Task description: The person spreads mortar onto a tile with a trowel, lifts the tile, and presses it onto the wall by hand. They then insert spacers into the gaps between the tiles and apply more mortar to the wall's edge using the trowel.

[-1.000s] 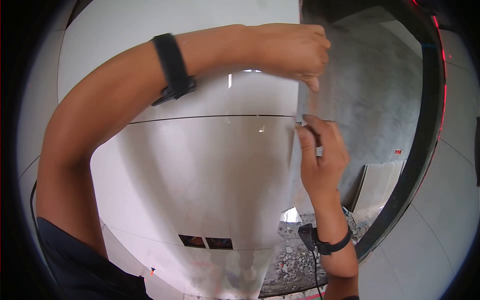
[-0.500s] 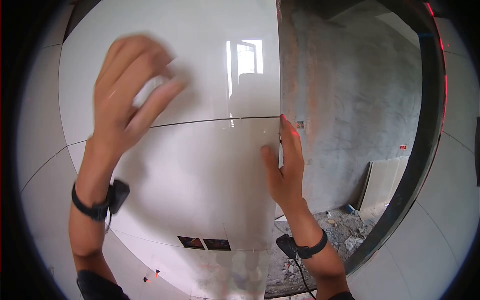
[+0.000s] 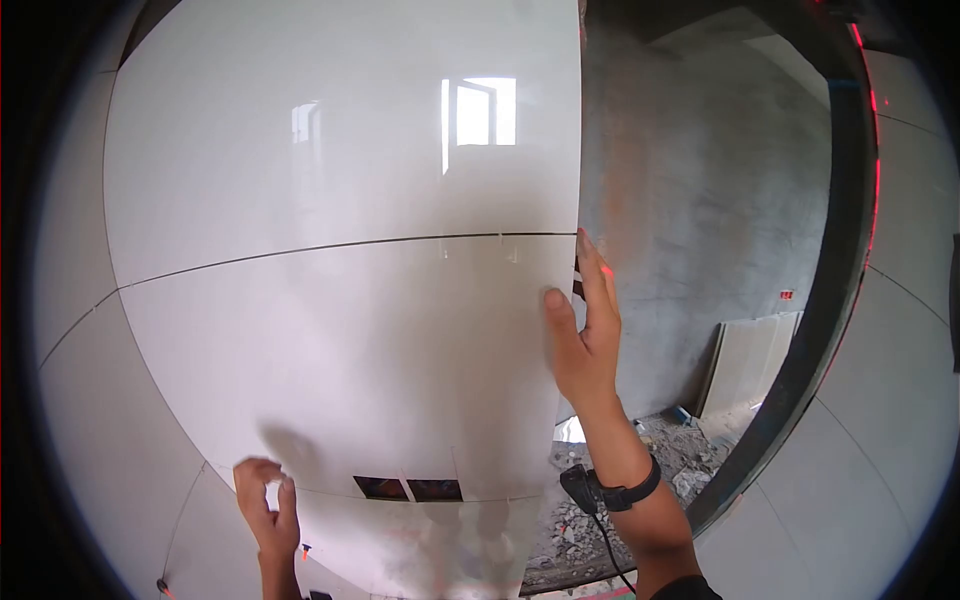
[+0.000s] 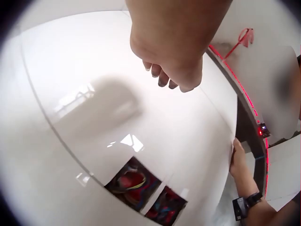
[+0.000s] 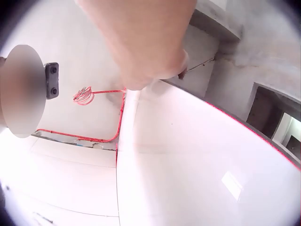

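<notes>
A large glossy white wall tile (image 3: 300, 350) stands below another white tile (image 3: 370, 170), with a thin dark joint between them. My right hand (image 3: 590, 350) rests at the lower tile's right edge, fingers straight up along the edge and thumb on the face side. My left hand (image 3: 266, 510) is low at the left in the head view, in front of the wall, with fingers loosely bent and thumb apart; nothing shows in its grasp. In the left wrist view the same left hand (image 4: 171, 68) hangs over the glossy surface, its palm side hidden.
Two square cutouts (image 3: 380, 488) with wires inside sit low in the tiled wall. To the right, a dark-framed opening shows a bare grey wall (image 3: 720, 220), rubble (image 3: 690, 470) and leaning panels (image 3: 750, 365). A red laser line (image 3: 877, 180) runs along the frame.
My left hand came down from the upper joint's right end, across the tile to the lower left. My right hand went from bent, pinching fingers to lying straight along the tile edge.
</notes>
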Demonstrator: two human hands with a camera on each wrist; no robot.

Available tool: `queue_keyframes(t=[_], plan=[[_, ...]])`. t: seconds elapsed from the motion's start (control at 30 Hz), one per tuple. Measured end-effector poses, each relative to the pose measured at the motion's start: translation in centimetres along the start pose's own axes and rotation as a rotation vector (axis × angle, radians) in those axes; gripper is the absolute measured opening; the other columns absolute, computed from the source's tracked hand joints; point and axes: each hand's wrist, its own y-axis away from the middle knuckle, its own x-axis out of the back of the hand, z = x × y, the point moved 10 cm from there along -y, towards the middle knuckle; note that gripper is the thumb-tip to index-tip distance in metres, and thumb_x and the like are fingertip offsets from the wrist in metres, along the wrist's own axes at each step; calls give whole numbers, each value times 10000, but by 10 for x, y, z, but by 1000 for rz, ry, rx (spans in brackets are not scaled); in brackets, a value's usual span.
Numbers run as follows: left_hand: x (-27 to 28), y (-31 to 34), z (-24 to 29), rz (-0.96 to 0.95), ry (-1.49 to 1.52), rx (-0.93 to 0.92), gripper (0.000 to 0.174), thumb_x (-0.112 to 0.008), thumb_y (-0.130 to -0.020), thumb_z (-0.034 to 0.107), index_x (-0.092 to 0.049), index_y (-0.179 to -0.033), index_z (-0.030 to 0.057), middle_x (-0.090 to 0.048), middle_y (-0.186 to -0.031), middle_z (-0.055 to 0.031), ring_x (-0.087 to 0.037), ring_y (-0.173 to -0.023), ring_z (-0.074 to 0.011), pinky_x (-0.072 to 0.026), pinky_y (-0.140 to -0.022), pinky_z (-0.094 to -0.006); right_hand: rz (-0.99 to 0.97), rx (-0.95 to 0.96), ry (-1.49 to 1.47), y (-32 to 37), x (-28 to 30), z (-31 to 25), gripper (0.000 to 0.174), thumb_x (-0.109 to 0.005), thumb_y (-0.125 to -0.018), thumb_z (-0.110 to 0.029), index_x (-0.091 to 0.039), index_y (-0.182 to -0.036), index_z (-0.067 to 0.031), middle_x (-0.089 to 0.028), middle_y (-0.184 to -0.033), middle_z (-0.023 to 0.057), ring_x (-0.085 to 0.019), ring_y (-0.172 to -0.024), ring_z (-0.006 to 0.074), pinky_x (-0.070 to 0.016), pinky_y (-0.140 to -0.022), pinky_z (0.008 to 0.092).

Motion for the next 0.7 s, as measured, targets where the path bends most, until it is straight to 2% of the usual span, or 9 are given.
queue_keyframes(t=[0.17, 0.3, 0.37, 0.4, 0.47, 0.53, 0.6, 0.63, 0.7], plan=[[7, 34, -46, -35, -6, 256, 50, -590, -834, 42, -549, -833, 13, -565, -905, -133, -520, -910, -289, -417, -824, -379, 8, 34, 64, -8, 1, -13, 543, -584, -963, -166, -417, -1432, 52, -507, -1352, 231, -488, -1249, 309, -342, -1079, 379], [16, 11, -43, 6, -9, 163, 75, -589, -834, 32, -543, -879, -7, -562, -920, -134, -521, -914, -299, -416, -853, -376, 56, -35, -34, -22, 7, -7, 475, -594, -963, -182, -500, -1361, 57, -575, -1251, 213, -547, -1161, 263, -400, -1011, 352], [23, -25, -26, 44, -69, 39, 186, -600, -845, 57, -555, -1007, -22, -567, -1008, -162, -530, -978, -330, -411, -910, -401, 97, -112, -57, -36, 18, 8, 382, -642, -947, -218, -611, -1207, 59, -657, -1059, 128, -592, -935, 163, -459, -844, 279], [25, -47, -12, 78, -96, -38, 237, -605, -851, 65, -562, -1065, -27, -571, -1061, -175, -534, -1020, -343, -407, -939, -414, 99, -118, -56, -46, 21, 10, 382, -642, -947, -218, -611, -1207, 59, -657, -1059, 128, -592, -935, 163, -459, -844, 279], [23, -95, 8, 134, -229, -202, 387, -602, -887, 86, -519, -1245, -35, -527, -1295, -197, -483, -1237, -357, -348, -1075, -429, 33, -208, -249, -69, 17, 19, 298, -692, -921, -245, -677, -998, 43, -622, -791, 3, -502, -703, 71, -413, -641, 230], [15, -144, 48, 246, -381, -392, 502, -600, -900, 127, -473, -1368, 0, -436, -1459, -191, -354, -1391, -377, -268, -1144, -475, -42, -249, -231, -85, 17, 15, 280, -704, -914, -247, -680, -925, 31, -568, -734, -31, -450, -666, 54, -376, -600, 228], [0, -185, 74, 282, -432, -449, 571, -572, -940, 247, -418, -1466, 87, -329, -1560, -153, -230, -1466, -370, -179, -1182, -509, -116, -287, -207, -95, 14, 12, 276, -716, -906, -250, -683, -851, 19, -513, -677, -65, -397, -630, 37, -338, -558, 226], [-9, -201, 73, 280, -424, -453, 571, -572, -940, 247, -418, -1466, 87, -329, -1560, -153, -230, -1466, -370, -179, -1182, -509, -145, -286, -192, -97, 12, 9, 286, -716, -907, -254, -679, -814, 14, -485, -656, -69, -380, -619, 37, -320, -546, 234], [-30, -223, 65, 329, -592, -412, 577, -477, -987, 386, -364, -1522, 200, -250, -1608, -97, -166, -1492, -354, -109, -1199, -527, -172, -288, -168, -97, 10, 7, 300, -717, -908, -258, -676, -776, 8, -458, -635, -74, -363, -608, 37, -302, -534, 242]])
